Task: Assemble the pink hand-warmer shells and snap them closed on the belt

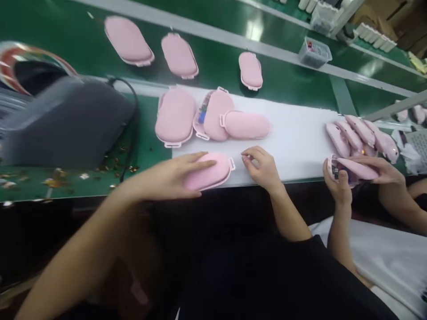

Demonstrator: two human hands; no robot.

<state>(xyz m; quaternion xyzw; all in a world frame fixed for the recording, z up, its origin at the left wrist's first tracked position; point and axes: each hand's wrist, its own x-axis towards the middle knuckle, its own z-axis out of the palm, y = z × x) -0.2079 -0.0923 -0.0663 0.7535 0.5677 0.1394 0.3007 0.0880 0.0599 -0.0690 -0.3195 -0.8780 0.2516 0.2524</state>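
My left hand (190,173) is wrapped over a closed pink oval case (216,171) at the front edge of the bench, fingers across its lid and thumb along the near side. A pale loop tab sticks out at the case's right end. Just right of that tab, apart from it, my right hand (263,168) has its fingers curled in a pinch; whatever is between the tips, if anything, is too small to make out. Behind lie a closed pink case (175,116), a partly open one (218,113) showing blue contents, and a smaller one (248,125) leaning on it.
A blurred grey machine (66,124) with a black cable stands at left, gold scraps near it. Three pink cases, one of them here (128,40), lie on the green surface behind. At right, a co-worker's hands (340,184) hold an open case beside a row of cases (363,135).
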